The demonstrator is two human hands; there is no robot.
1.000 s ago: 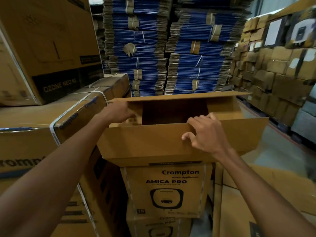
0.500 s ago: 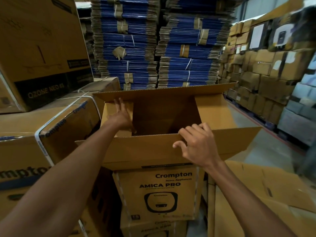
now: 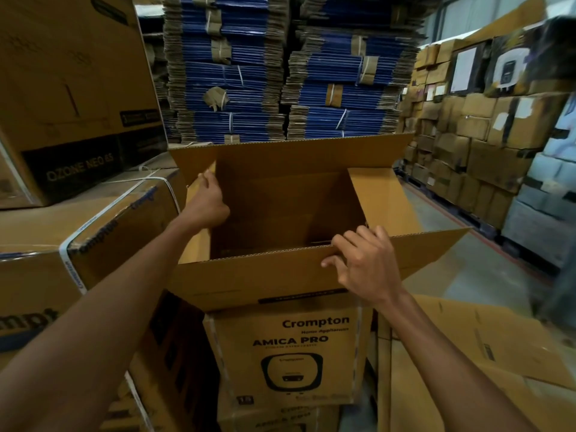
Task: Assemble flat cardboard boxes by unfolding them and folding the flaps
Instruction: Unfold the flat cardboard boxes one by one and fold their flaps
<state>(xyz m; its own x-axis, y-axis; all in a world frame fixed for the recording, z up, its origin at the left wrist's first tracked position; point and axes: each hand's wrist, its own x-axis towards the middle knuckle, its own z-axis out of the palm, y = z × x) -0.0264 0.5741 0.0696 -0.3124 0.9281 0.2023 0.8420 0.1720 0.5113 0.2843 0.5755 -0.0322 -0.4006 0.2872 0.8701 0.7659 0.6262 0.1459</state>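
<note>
Box (image 3: 280,210) now stands open atop the Crompton stack (image 3: 290,353). In the last second your left grip (image 3: 208,201) lifted the side flap (image 3: 194,190) and pinches it. Right grip (image 3: 364,266) is clamped over the near flap (image 3: 249,277). Flap folding probably comes next.

Brown cardboard box (image 3: 290,213) stands upright and opened — all four top flaps raised, inside hollow.

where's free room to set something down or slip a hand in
Free: inside the open box, between left hand on the side flap and right hand on the near flap; flat cardboard at right. Crowded: cartons left.
</note>
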